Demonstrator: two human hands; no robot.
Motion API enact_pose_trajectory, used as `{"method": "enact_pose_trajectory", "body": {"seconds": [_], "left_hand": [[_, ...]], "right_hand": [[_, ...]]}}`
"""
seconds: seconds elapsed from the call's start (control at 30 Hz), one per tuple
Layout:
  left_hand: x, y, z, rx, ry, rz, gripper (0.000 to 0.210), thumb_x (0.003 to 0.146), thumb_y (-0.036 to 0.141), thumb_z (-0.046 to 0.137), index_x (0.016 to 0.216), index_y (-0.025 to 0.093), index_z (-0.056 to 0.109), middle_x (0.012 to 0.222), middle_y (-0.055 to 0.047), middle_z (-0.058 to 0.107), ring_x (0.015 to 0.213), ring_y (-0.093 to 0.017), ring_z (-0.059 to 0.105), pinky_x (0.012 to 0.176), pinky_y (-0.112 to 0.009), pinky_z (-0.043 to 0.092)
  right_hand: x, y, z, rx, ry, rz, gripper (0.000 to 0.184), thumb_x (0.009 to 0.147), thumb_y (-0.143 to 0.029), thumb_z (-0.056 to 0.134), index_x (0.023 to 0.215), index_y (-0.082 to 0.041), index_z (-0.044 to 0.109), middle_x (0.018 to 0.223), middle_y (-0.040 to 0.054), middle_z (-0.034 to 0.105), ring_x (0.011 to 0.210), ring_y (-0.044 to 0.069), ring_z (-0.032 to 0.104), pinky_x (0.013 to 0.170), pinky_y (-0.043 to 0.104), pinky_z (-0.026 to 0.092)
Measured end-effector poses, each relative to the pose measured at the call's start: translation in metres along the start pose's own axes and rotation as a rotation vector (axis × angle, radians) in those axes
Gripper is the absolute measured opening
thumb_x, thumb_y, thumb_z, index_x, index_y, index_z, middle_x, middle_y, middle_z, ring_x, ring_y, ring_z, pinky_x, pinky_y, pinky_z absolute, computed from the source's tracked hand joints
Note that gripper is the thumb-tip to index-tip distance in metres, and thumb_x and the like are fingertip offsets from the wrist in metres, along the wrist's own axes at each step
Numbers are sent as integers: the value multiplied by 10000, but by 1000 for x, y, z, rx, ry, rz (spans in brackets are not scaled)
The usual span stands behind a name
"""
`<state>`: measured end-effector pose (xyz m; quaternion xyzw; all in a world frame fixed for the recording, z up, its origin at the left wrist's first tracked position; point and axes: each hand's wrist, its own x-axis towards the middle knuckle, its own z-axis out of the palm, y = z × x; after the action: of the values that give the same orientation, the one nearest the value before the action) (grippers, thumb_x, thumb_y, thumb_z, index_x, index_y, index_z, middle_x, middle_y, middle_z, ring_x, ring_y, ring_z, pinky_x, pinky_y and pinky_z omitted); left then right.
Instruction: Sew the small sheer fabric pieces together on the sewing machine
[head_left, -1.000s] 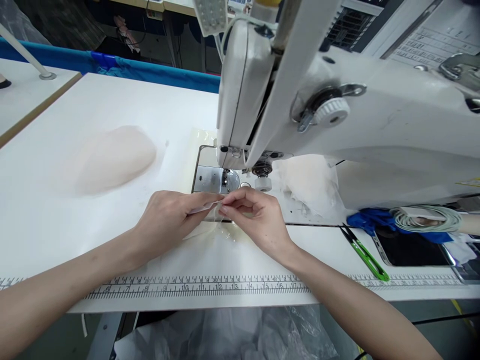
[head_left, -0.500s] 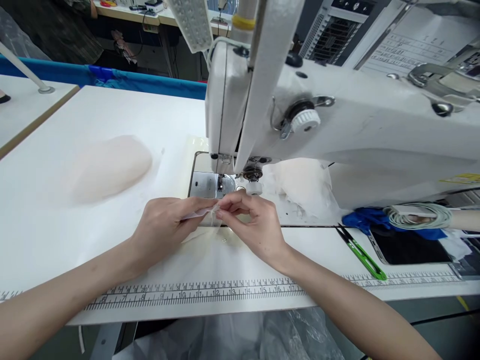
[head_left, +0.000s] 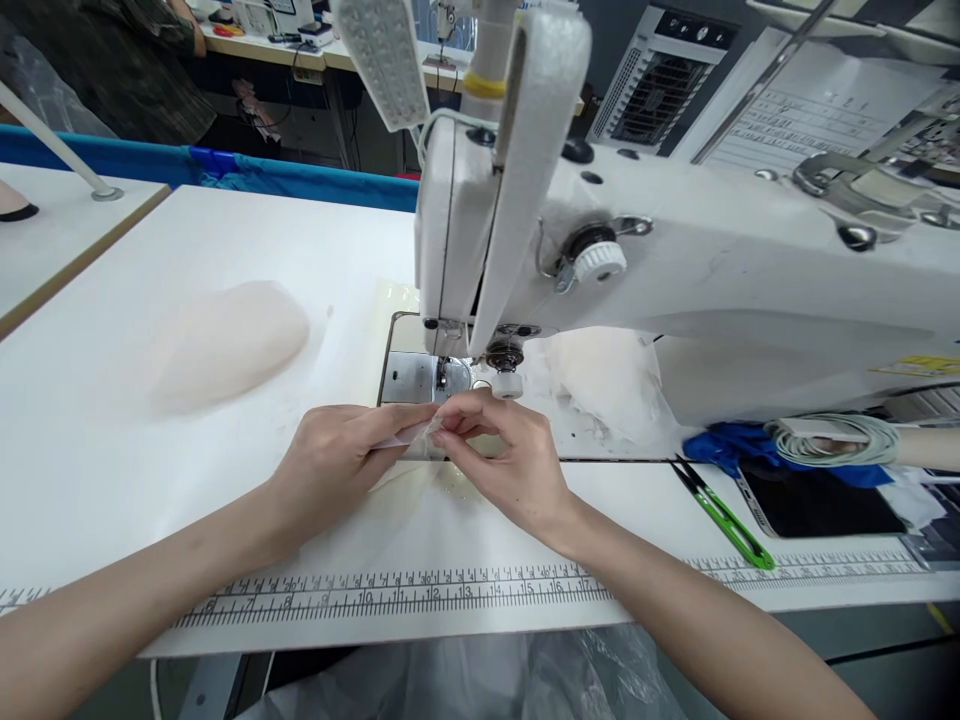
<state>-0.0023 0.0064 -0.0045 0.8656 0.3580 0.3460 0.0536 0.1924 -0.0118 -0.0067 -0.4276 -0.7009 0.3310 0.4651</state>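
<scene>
Both hands meet just in front of the needle area of a white sewing machine (head_left: 540, 230). Between them is a small piece of thin, see-through whitish fabric (head_left: 421, 436). My left hand (head_left: 339, 455) is closed, pinching the fabric's left part between thumb and fingers. With thumb and fingertips, my right hand (head_left: 511, 455) pinches its right end. The metal needle plate (head_left: 409, 378) and presser foot (head_left: 442, 375) lie just beyond the fingertips. The fabric's lower edge is hard to make out against the white table.
A pale padded cup shape (head_left: 232, 340) lies on the table at left. Whitish fabric (head_left: 607, 375) sits under the machine arm. Green thread snips (head_left: 727, 520), a dark phone (head_left: 817, 503) and blue cloth (head_left: 720, 445) are at right. A printed ruler (head_left: 397, 592) runs along the front edge.
The view has shifted slightly, so the scene sits a little lower. Both hands keep their pinch on the fabric, with only small finger movement.
</scene>
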Motion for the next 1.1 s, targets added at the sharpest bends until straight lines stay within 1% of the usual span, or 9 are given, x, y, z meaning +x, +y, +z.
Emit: {"method": "enact_pose_trajectory", "body": {"seconds": [0.1,0.27,0.43,0.57,0.63,0.7,0.87,0.97,1.1], "left_hand": [[1,1,-1,20,-3,13,240,985,223,446,1022,195,681,717,34,751,554,-97,681,518,-171,509],[4,2,-2,45,24,14,222,987,239,470,989,187,686,738,32,757,571,-96,692,504,-156,505],[1,1,-1,46,33,20,208,991,247,477,999,188,676,763,29,762,602,-96,703,522,-152,511],[1,2,-1,55,19,1,211,996,268,463,970,208,664,691,51,740,528,-87,669,485,-156,487],[2,3,-2,58,14,-9,217,997,281,454,950,216,655,652,58,724,474,-83,637,452,-161,465],[2,3,-2,62,13,-16,209,994,292,458,929,216,641,664,52,728,448,-81,617,427,-168,443],[0,1,-1,40,2,-35,175,987,308,486,910,209,609,683,44,730,467,-79,622,423,-169,416],[-1,1,0,23,0,-49,171,985,315,494,898,211,598,663,47,718,465,-74,610,432,-169,410],[0,3,-1,31,16,-37,206,995,318,471,850,213,572,641,48,702,425,-68,554,423,-183,393]], "right_hand": [[0,0,0,-2,-12,-10,169,831,-77,630,917,-222,639,800,-30,657,719,95,642,706,240,588],[-1,0,0,14,21,70,130,822,-116,653,914,-207,634,784,-20,653,704,103,652,692,245,597],[0,-2,1,13,29,65,143,816,-105,652,917,-206,643,782,-20,661,704,102,659,694,241,597],[1,-3,1,40,47,78,106,813,-118,660,878,-199,638,781,-19,666,686,95,657,663,223,594],[1,-3,1,36,54,69,109,812,-117,661,876,-203,640,783,-22,669,684,93,657,666,223,595],[0,-2,1,26,53,63,112,814,-120,661,882,-208,645,781,-23,670,686,95,661,673,227,597],[0,0,1,-3,27,37,111,828,-137,646,895,-224,653,789,-18,673,692,110,663,691,257,601],[1,0,0,-32,-8,-7,130,842,-128,623,920,-229,652,798,-16,669,707,113,658,700,261,593],[1,2,-3,-84,-27,-107,159,874,-109,594,962,-221,665,799,-10,667,718,113,639,676,251,570]]}}
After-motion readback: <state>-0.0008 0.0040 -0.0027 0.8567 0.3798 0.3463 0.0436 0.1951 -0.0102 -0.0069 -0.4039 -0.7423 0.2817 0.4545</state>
